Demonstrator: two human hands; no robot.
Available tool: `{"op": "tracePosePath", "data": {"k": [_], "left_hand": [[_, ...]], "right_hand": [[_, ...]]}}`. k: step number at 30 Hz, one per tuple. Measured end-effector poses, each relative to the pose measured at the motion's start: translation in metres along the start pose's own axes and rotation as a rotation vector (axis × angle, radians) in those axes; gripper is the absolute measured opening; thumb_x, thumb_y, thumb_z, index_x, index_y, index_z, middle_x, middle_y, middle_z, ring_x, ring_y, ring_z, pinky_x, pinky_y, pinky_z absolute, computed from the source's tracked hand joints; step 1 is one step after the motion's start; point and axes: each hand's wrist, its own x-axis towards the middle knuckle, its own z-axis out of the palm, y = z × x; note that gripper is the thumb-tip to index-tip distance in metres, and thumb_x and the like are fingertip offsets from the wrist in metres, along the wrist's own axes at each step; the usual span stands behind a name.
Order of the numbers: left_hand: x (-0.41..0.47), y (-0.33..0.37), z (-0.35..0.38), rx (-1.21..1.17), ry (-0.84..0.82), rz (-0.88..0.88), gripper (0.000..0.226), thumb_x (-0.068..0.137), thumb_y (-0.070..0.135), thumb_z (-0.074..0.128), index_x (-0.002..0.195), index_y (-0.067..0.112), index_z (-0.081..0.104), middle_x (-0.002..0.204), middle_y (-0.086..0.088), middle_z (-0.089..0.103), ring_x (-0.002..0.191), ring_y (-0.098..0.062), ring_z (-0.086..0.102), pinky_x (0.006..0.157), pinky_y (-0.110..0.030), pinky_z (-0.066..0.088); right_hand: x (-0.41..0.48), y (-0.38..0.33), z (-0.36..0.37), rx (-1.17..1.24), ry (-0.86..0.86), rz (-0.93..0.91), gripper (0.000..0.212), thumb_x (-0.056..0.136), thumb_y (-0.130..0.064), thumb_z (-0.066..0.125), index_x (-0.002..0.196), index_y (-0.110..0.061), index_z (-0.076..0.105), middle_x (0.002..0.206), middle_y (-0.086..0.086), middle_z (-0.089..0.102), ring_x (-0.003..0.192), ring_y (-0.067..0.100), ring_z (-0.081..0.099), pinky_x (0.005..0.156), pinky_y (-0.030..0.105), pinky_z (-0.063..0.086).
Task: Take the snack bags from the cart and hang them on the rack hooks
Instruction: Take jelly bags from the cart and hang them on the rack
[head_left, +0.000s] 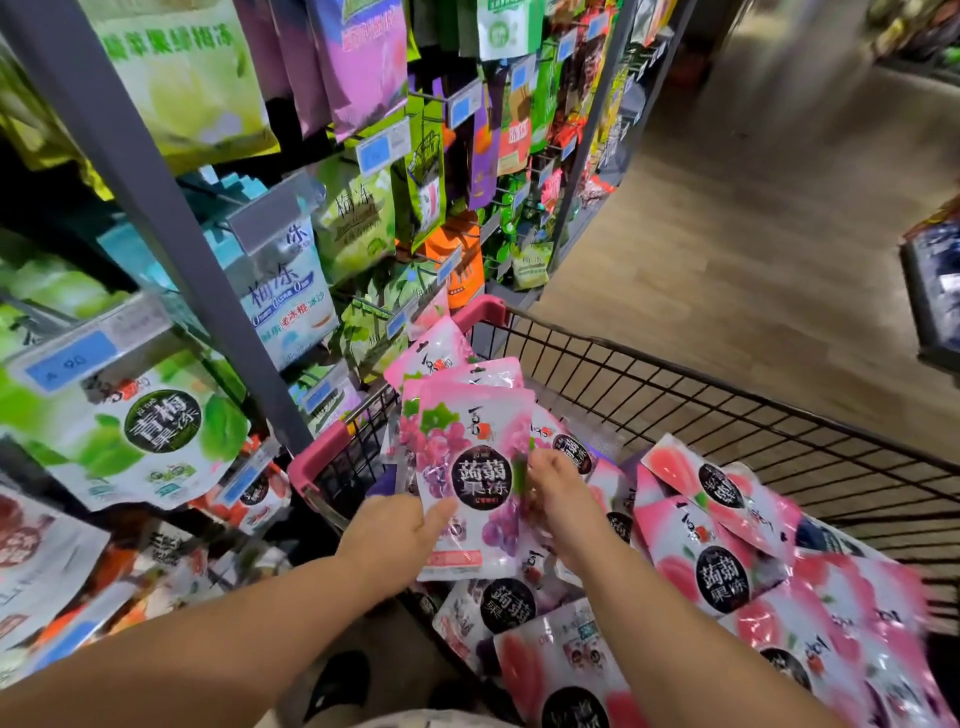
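While both forearms reach forward over the cart (727, 395), the left hand (400, 530) pinches the lower left edge of the grape snack bags (467, 441). The right hand (558, 488) grips their right edge. The stack is upright and fanned above the cart, beside the rack (156, 208).

A light brown wood-plank floor (753, 218) runs away ahead and to the right of the right hand (558, 486), with a soft sheen of overhead light on it far ahead. Well to that hand's right a dark display stand (930, 291) juts in at the edge. Far beyond it, blurred shelves (914, 31) stand at the aisle's end.
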Motion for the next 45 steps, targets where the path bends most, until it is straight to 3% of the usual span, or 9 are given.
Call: {"op": "tracePosePath", "data": {"k": [4, 7, 9, 15, 20, 28, 34, 40, 45], "left_hand": [[0.004, -0.021, -0.019, 0.129, 0.156, 0.015, 0.072, 0.085, 0.065, 0.0, 0.045, 0.016, 0.032, 0.048, 0.0, 0.034, 0.062, -0.028, 0.053, 0.078, -0.035, 0.039], [0.009, -0.032, -0.023, 0.147, 0.161, -0.054, 0.065, 0.101, 0.05, 0.02, 0.05, 0.014, 0.036, 0.056, -0.003, 0.04, 0.075, -0.03, 0.059, 0.071, -0.034, 0.036], [0.013, -0.034, -0.024, 0.177, 0.156, -0.068, 0.062, 0.101, 0.048, 0.022, 0.052, 0.014, 0.037, 0.057, -0.003, 0.04, 0.074, -0.029, 0.059, 0.067, -0.033, 0.034], [0.018, -0.038, -0.022, 0.23, 0.112, -0.093, 0.064, 0.1, 0.05, 0.019, 0.051, 0.013, 0.035, 0.055, -0.003, 0.038, 0.064, -0.025, 0.052, 0.065, -0.033, 0.035], [0.02, -0.037, -0.023, 0.276, 0.097, -0.104, 0.064, 0.1, 0.05, 0.019, 0.05, 0.013, 0.034, 0.054, -0.003, 0.035, 0.058, -0.022, 0.042, 0.063, -0.032, 0.028], [0.021, -0.039, -0.018, 0.262, 0.106, -0.124, 0.064, 0.1, 0.05, 0.02, 0.049, 0.013, 0.031, 0.053, -0.002, 0.032, 0.052, -0.018, 0.035, 0.059, -0.034, 0.023], [0.02, -0.039, -0.017, 0.234, 0.122, -0.131, 0.064, 0.099, 0.051, 0.021, 0.048, 0.013, 0.03, 0.052, -0.002, 0.031, 0.05, -0.018, 0.034, 0.057, -0.034, 0.022], [0.02, -0.038, -0.018, 0.239, 0.125, -0.13, 0.064, 0.099, 0.05, 0.021, 0.048, 0.013, 0.03, 0.052, -0.002, 0.032, 0.052, -0.02, 0.036, 0.06, -0.033, 0.024], [0.019, -0.038, -0.018, 0.241, 0.126, -0.135, 0.063, 0.099, 0.05, 0.02, 0.049, 0.013, 0.031, 0.053, -0.002, 0.032, 0.053, -0.018, 0.036, 0.06, -0.033, 0.025]], "right_hand": [[0.021, -0.005, -0.021, -0.186, 0.172, -0.054, 0.021, 0.1, -0.04, 0.044, 0.105, -0.021, 0.051, 0.1, 0.005, 0.069, 0.083, 0.015, 0.062, 0.077, 0.03, 0.052], [0.03, -0.012, -0.036, -0.37, 0.26, -0.099, 0.014, 0.102, -0.034, 0.044, 0.108, -0.022, 0.047, 0.104, 0.003, 0.065, 0.086, 0.011, 0.06, 0.061, 0.014, 0.044], [0.044, -0.012, -0.044, -0.532, 0.295, -0.124, 0.019, 0.102, -0.033, 0.046, 0.114, -0.02, 0.05, 0.114, 0.006, 0.065, 0.093, 0.02, 0.06, 0.062, 0.02, 0.04], [0.089, -0.001, -0.056, -0.823, 0.178, 0.003, 0.048, 0.099, -0.033, 0.052, 0.139, -0.009, 0.041, 0.138, 0.013, 0.056, 0.121, 0.03, 0.055, 0.096, 0.036, 0.041], [0.103, 0.001, -0.063, -0.911, 0.14, 0.125, 0.081, 0.088, -0.051, 0.064, 0.149, -0.014, 0.026, 0.141, 0.012, 0.05, 0.126, 0.033, 0.05, 0.098, 0.036, 0.04], [0.116, 0.003, -0.067, -1.163, 0.101, 0.213, 0.099, 0.068, -0.079, 0.057, 0.143, -0.016, 0.04, 0.147, 0.018, 0.037, 0.138, 0.036, 0.033, 0.112, 0.047, 0.033], [0.115, 0.003, -0.071, -1.011, 0.085, 0.313, 0.104, 0.062, -0.07, 0.075, 0.138, -0.01, 0.039, 0.142, 0.016, 0.041, 0.126, 0.034, 0.048, 0.1, 0.041, 0.045], [0.107, -0.014, -0.075, -0.876, -0.101, 0.359, 0.067, 0.074, -0.04, 0.082, 0.123, -0.011, 0.047, 0.11, 0.009, 0.056, 0.097, 0.025, 0.052, 0.084, 0.032, 0.04], [0.1, -0.031, -0.086, -0.886, -0.171, 0.431, 0.091, 0.053, -0.021, 0.095, 0.13, -0.013, 0.045, 0.101, 0.019, 0.068, 0.067, 0.029, 0.061, 0.076, 0.052, 0.056]]}}
